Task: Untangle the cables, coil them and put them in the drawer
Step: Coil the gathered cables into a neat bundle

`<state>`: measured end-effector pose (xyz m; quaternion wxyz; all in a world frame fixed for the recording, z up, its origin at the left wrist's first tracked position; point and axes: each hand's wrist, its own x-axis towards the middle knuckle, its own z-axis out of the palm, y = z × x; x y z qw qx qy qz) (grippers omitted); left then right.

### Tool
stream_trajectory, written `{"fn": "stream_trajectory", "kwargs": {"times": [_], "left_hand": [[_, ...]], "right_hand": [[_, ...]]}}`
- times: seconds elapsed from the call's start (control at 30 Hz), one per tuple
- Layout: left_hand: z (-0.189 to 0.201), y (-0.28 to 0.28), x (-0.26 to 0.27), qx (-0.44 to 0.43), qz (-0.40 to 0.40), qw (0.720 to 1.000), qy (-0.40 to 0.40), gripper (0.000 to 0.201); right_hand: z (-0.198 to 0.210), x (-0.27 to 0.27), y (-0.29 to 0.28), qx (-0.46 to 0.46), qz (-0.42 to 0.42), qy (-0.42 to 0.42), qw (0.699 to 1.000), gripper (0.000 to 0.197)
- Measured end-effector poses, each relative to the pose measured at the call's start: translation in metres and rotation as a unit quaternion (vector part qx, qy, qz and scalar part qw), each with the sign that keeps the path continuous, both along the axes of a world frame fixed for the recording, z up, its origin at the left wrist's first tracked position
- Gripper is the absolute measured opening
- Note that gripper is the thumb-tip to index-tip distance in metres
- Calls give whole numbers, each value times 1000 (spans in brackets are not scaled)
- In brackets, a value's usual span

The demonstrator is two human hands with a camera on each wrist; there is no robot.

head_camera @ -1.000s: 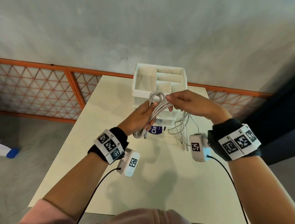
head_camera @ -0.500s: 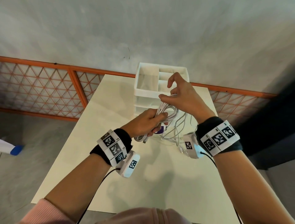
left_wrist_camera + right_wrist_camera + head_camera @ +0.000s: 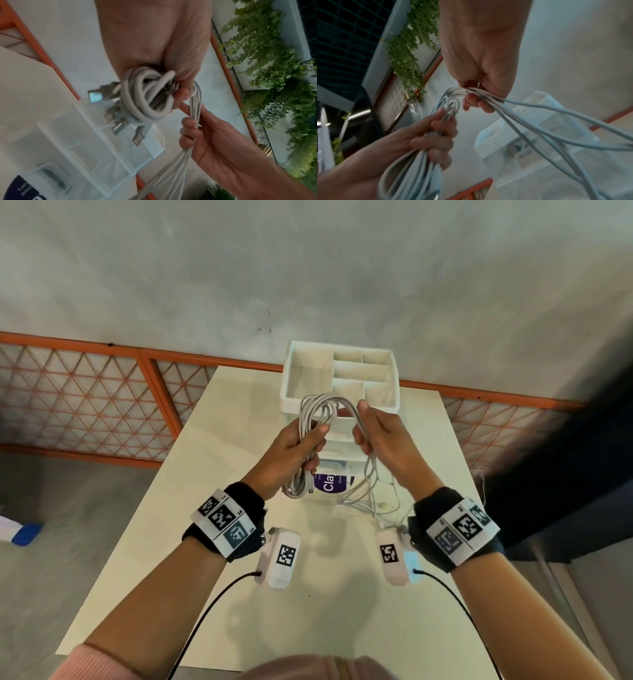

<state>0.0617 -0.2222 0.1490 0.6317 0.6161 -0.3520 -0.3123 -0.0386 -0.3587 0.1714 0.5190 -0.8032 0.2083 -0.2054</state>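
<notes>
Both hands clench white cables (image 3: 317, 419) — drawer unit (image 3: 342, 371) behind, partly hidden; purple label (image 3: 330, 484) perhaps box.

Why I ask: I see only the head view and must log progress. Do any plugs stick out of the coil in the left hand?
Observer: Yes. The left wrist view shows several plugs poking out beside the coil, below the left hand.
Operator: Does the right hand hold one strand or more?
Observer: More. In the right wrist view the right hand grips several strands that fan out loose past it.
Operator: Is a drawer open yet?
Observer: It seems so: the left wrist view shows a clear drawer pulled out under the coil.
</notes>
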Motion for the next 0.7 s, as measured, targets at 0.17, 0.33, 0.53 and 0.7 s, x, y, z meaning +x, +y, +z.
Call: {"fn": "stream_trajectory", "kwargs": {"times": [0.17, 0.33, 0.53, 0.7], "left_hand": [[2, -11, -4, -21, -19, 1000, -5, 22], [-3, -19, -10, -44, 50, 998, 2, 24], [-4, -21, -12, -72, 54, 996, 27, 25], [-3, -19, -11, -80, 28, 995, 45, 31]], "right_hand": [[-4, 9, 18, 9, -32, 1, 999, 58], [6, 15, 23, 10, -32, -8, 999, 58], [10, 19, 26, 61, -9, -8, 998, 46], [17, 14, 27, 175, 25, 14, 984, 47]]}}
